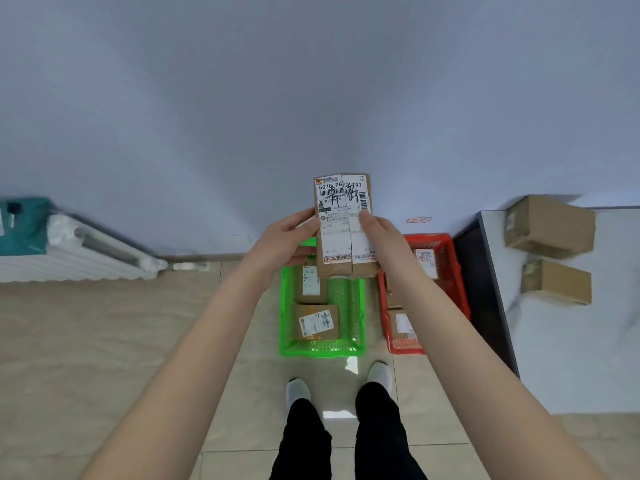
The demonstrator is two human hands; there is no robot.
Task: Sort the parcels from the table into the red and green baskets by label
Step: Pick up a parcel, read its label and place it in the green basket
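Wall (311,81) behind; parcel (341,233) between both hands (289,239) (379,233)

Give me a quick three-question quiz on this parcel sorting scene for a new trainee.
1. True or false: the left hand and right hand both hold the raised parcel.
2. How many parcels lie on the table?
3. By the person's own sides, the red basket stands on which side of the green basket: A left, B right?
Key: 1 true; 2 two; 3 B.
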